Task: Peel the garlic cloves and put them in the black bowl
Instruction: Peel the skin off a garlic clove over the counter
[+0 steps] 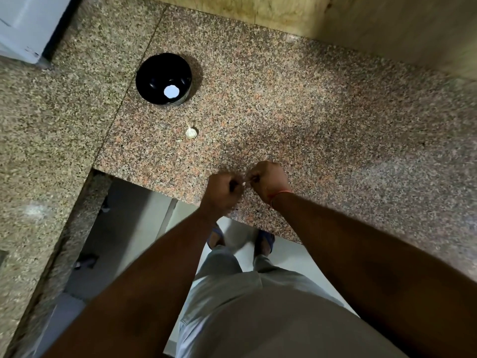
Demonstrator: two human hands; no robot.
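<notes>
My left hand (222, 189) and my right hand (268, 180) are held close together above the near edge of the granite counter (284, 112), fingers curled. Between them they pinch a small white garlic clove (244, 182), mostly hidden by the fingers. A garlic bulb (191, 132) lies on the counter farther back, with a small loose white piece (179, 140) beside it. The black bowl (154, 65) stands behind the bulb, upright; a bright white round spot (171, 91) shows on its inner floor, and I cannot tell whether it is a reflection or a thing.
The counter continues to the left as an L-shaped section (38, 151) with a gap in front of it. A white appliance corner (23, 24) stands at the back left. A beige wall (335, 14) bounds the counter at the back. A red thread circles my right wrist (280, 193).
</notes>
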